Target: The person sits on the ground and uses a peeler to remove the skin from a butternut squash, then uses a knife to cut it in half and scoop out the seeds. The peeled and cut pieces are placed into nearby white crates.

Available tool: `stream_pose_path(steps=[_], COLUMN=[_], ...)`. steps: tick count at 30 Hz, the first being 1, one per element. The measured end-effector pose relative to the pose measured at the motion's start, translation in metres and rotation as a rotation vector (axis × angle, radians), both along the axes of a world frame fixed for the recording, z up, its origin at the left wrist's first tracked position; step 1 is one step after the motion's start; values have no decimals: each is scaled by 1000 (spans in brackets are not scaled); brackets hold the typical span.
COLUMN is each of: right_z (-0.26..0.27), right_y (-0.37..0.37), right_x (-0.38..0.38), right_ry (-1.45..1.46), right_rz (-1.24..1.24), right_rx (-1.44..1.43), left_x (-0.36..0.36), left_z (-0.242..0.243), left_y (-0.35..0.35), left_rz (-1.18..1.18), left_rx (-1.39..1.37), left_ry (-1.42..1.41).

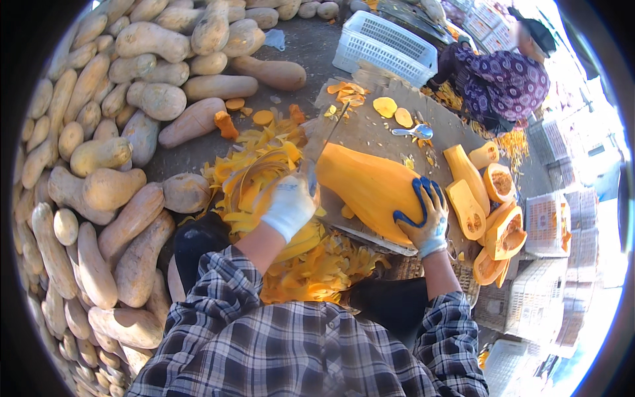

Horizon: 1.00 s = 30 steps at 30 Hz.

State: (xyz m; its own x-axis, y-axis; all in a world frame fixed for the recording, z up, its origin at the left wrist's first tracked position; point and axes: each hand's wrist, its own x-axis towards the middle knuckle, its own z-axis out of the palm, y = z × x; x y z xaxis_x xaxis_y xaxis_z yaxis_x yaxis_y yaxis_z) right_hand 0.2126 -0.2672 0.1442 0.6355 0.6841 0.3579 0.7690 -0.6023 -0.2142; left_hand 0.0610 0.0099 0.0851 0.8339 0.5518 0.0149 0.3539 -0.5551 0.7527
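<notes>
A large peeled orange squash (369,186) lies on the wooden board (387,114). My right hand (425,216), in a white glove with blue-coated fingers, rests spread on its wide end. In a white glove, my left hand (292,198) grips a large knife (322,141) by its handle, the blade pointing up and away beside the squash's narrow end. Round slices (385,106), seeds and a metal spoon (419,131) lie on the board's far part. To the right are several peeled pieces, some halved with the seed cavity showing (500,182).
Unpeeled squashes (154,101) are heaped at the left. Peelings (317,268) pile up below the board and between my legs. A white plastic crate (384,49) stands beyond the board; a person (501,79) sits at the upper right. More crates (536,293) stand at the right.
</notes>
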Motion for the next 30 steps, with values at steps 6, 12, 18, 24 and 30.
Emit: stream_pose_path(steps=[6,12,18,24,30], right_z=[5,-1,-26,-35,-74], right_y=[17,1,-19,-23,-28], right_x=[13,21,23,26,34], right_ry=[237,369,430,436,699], right_rz=[-321,-406,-397,-388,-286], right_rx=[-58,150,454,579,1204], left_x=[6,26,4,50,72], left_z=[31,18,-12,10,0], left_y=[-29,-42,-40,-5,3], left_rz=[-111,-27,13,258,151], left_rx=[2,-60,-167,-164,74], left_ry=[150,139,-73,-127,-92])
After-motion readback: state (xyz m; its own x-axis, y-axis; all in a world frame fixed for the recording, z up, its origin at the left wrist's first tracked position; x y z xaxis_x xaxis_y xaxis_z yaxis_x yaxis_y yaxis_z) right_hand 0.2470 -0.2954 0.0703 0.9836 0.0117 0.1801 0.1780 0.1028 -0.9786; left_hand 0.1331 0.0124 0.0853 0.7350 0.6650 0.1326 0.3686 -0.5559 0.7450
